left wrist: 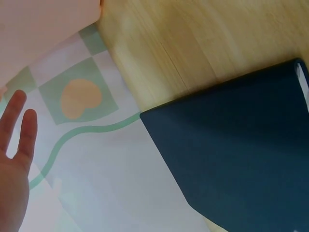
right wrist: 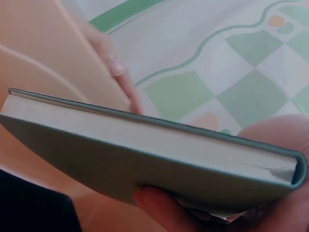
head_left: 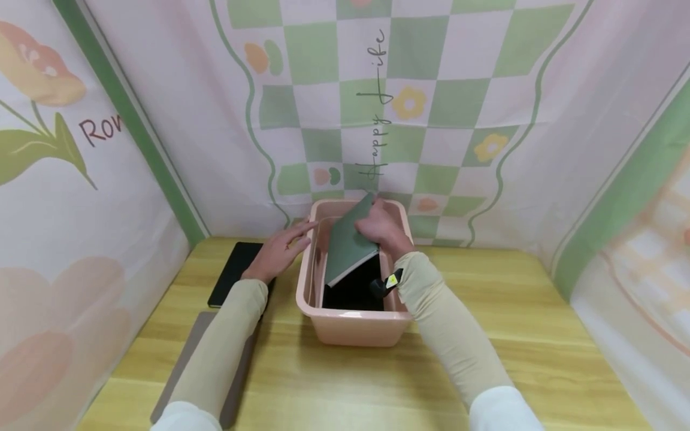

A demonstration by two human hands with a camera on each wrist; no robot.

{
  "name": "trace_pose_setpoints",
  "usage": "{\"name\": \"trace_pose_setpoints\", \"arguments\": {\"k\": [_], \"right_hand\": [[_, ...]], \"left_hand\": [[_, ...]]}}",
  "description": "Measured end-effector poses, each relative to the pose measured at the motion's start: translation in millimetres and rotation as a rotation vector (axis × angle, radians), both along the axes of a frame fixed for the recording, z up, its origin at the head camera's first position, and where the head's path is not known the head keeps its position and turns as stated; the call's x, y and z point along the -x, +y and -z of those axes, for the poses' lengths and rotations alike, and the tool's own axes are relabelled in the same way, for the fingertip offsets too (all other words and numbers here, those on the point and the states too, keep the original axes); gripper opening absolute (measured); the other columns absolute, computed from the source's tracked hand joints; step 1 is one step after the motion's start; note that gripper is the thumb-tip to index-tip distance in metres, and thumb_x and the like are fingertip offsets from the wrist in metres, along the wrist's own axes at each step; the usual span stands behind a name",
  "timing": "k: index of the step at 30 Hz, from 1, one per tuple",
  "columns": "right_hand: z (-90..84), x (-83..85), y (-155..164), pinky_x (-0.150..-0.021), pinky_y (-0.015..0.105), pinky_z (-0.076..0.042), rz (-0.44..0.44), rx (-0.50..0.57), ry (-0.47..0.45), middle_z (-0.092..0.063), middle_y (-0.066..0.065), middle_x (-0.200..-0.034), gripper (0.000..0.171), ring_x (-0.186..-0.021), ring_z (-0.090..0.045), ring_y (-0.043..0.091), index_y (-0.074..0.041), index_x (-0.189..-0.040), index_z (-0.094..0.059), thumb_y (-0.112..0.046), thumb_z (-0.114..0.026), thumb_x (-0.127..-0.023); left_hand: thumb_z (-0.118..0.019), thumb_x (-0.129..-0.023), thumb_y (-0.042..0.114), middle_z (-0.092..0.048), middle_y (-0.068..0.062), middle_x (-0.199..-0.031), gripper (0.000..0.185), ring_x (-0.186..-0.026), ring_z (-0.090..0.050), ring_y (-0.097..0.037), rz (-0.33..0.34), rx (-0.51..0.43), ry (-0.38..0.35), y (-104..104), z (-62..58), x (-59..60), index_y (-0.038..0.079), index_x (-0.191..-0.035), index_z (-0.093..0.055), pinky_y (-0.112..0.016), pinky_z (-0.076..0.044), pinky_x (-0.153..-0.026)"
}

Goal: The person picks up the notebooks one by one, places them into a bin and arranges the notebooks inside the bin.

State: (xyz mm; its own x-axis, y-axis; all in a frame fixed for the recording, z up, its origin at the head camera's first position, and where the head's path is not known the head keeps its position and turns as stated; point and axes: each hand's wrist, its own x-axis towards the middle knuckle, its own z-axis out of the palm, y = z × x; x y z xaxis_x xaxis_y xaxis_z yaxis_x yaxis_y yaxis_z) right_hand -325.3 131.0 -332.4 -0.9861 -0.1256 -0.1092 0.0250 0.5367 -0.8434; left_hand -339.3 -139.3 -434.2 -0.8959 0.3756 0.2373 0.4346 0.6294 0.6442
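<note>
I see right hand point(head_left: 380, 230) gripping green book point(head_left: 347, 245) tilted in bin point(head_left: 353, 326) | left hand point(head_left: 280, 251) flat, fingers on rim

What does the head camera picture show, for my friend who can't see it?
A right hand holds a green book tilted over a pink bin on a wooden table. The left hand touches the bin's rim, above a black book.

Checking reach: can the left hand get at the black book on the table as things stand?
Probably yes. The left hand is open, fingertips at the pink bin rim, and hovers right above the black book. Nothing lies on the book; the right hand is busy holding the green book.
</note>
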Motion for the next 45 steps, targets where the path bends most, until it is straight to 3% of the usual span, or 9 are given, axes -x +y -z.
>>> {"name": "trace_pose_setpoints", "arguments": {"k": [5, 8, 13, 16, 20, 27, 33, 41, 45], "right_hand": [[5.0, -4.3, -4, -0.061, 0.025, -0.048, 0.036, -0.140, 0.005, -0.060, 0.016, -0.107, 0.090, -0.076, -0.058, 0.021, 0.003, -0.160, 0.006, -0.012, -0.050, -0.092], [7.7, -8.1, -8, -0.065, 0.027, -0.052, 0.025, -0.215, 0.018, -0.062, 0.026, -0.124, 0.091, -0.080, -0.062, 0.022, 0.005, -0.159, 0.012, -0.015, -0.047, -0.093], [12.6, -8.6, -13, -0.096, 0.038, -0.055, -0.056, -0.188, 0.037, -0.018, 0.038, -0.162, 0.083, -0.115, -0.058, 0.034, 0.009, -0.158, 0.015, -0.010, -0.040, -0.098], [14.5, -8.6, -13, -0.095, 0.037, -0.054, -0.078, -0.196, 0.016, 0.003, 0.033, -0.167, 0.081, -0.118, -0.057, 0.034, 0.007, -0.158, 0.016, -0.009, -0.038, -0.100], [16.6, -9.3, -12, -0.071, 0.026, -0.052, -0.052, -0.223, -0.043, 0.001, 0.031, -0.168, 0.090, -0.094, -0.062, 0.023, 0.006, -0.156, 0.022, -0.007, -0.043, -0.096], [20.1, -6.2, -13, -0.050, 0.021, -0.038, -0.085, -0.260, -0.082, -0.040, 0.035, -0.152, 0.095, -0.058, -0.044, 0.010, 0.007, -0.155, 0.025, 0.004, -0.042, -0.088], [24.9, -2.7, -15, -0.058, 0.022, -0.043, -0.156, -0.383, -0.071, -0.026, 0.039, -0.157, 0.087, -0.071, -0.050, 0.015, 0.021, -0.151, 0.014, 0.002, -0.042, -0.087], [32.2, -3.7, -20, -0.057, 0.033, -0.055, -0.131, -0.277, -0.125, -0.019, 0.033, -0.160, 0.085, -0.070, -0.057, 0.020, 0.016, -0.153, 0.016, 0.004, -0.041, -0.091], [34.5, -4.9, -21, -0.060, 0.035, -0.057, -0.109, -0.212, -0.157, -0.030, 0.031, -0.154, 0.084, -0.073, -0.059, 0.021, 0.011, -0.156, 0.012, 0.005, -0.041, -0.091]], "left_hand": [[-0.040, -0.101, 0.068, -0.030, 0.028, -0.162, 0.047, -0.154, -0.035, -0.019, 0.010, -0.006, 0.009, 1, -3.5, 1.7, 0.059, -0.147, -0.038, -0.054, -0.032, -0.124], [-0.041, -0.101, 0.067, -0.031, 0.027, -0.162, 0.047, -0.153, -0.036, -0.020, 0.011, -0.014, 0.014, 1, -4.1, 1.9, 0.058, -0.148, -0.040, -0.055, -0.032, -0.123], [-0.041, -0.102, 0.066, -0.031, 0.026, -0.162, 0.049, -0.153, -0.037, -0.021, 0.007, -0.027, 0.017, 0, -0.9, 1.4, 0.053, -0.150, -0.041, -0.056, -0.033, -0.122], [-0.041, -0.103, 0.065, -0.030, 0.027, -0.162, 0.050, -0.153, -0.036, -0.020, 0.010, -0.029, 0.014, 1, 0.9, 0.6, 0.051, -0.151, -0.042, -0.056, -0.033, -0.122], [-0.040, -0.103, 0.065, -0.031, 0.027, -0.162, 0.052, -0.152, -0.037, -0.021, 0.014, -0.026, 0.011, 1, 1.0, -1.2, 0.049, -0.152, -0.042, -0.056, -0.034, -0.122], [-0.039, -0.103, 0.065, -0.030, 0.026, -0.163, 0.051, -0.152, -0.038, -0.021, 0.010, -0.018, 0.035, 1, 0.3, -0.6, 0.049, -0.152, -0.042, -0.056, -0.034, -0.122], [-0.038, -0.104, 0.065, -0.029, 0.025, -0.163, 0.051, -0.153, -0.037, -0.021, 0.009, -0.005, 0.031, 1, 1.2, -0.1, 0.050, -0.152, -0.040, -0.055, -0.033, -0.122], [-0.039, -0.104, 0.063, -0.029, 0.026, -0.164, 0.049, -0.153, -0.037, -0.020, 0.013, -0.016, 0.019, 1, 0.5, -2.4, 0.051, -0.152, -0.040, -0.055, -0.033, -0.122], [-0.038, -0.104, 0.063, -0.028, 0.028, -0.163, 0.049, -0.153, -0.036, -0.020, 0.005, -0.015, 0.013, 2, 0.0, -3.6, 0.052, -0.152, -0.039, -0.055, -0.033, -0.122]]}}
